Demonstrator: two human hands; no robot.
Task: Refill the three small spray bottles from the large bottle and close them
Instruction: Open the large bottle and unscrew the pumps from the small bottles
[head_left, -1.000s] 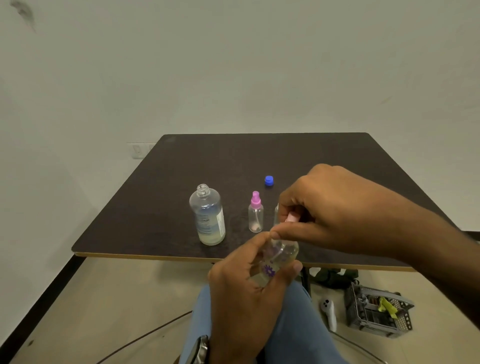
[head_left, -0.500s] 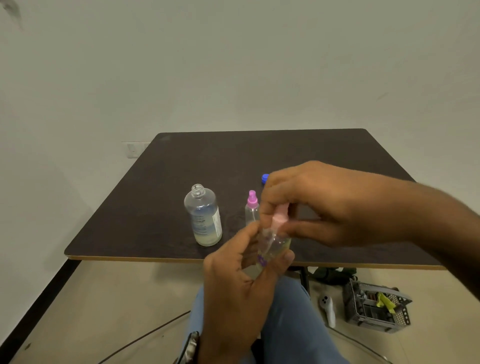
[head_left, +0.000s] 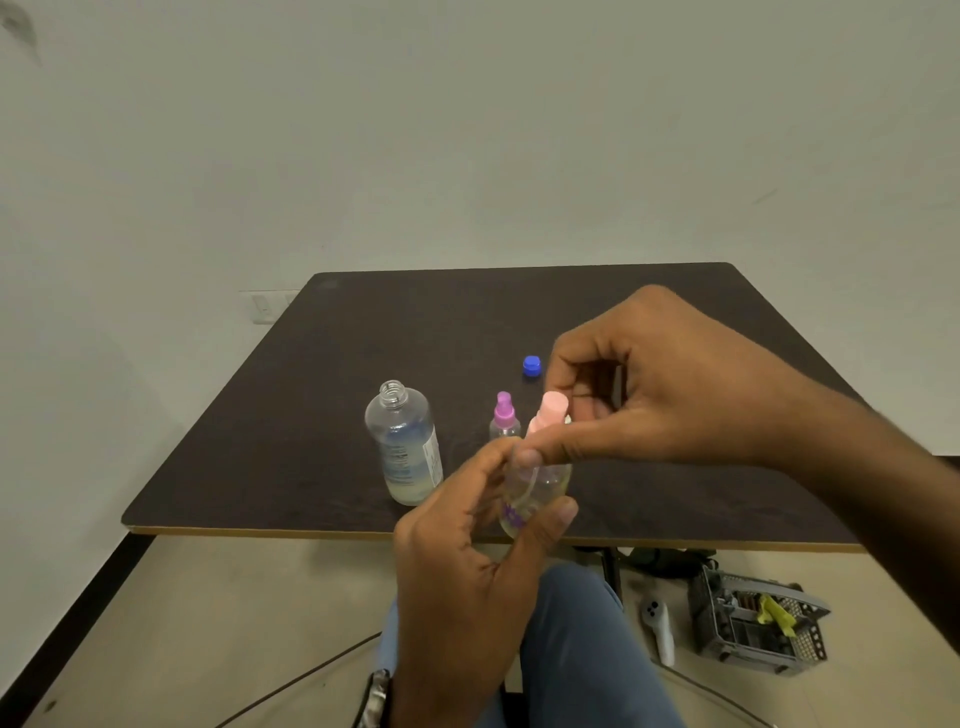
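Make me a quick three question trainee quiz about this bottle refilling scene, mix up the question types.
1. True or false: the large bottle on the table is open, with no cap.
2. Which hand grips the body of the small bottle? A) left hand B) right hand
3. Fill in: the loose cap on the table is ____ in colour.

Key: 1 true; 2 A; 3 blue. The right hand pinches the pink spray top.
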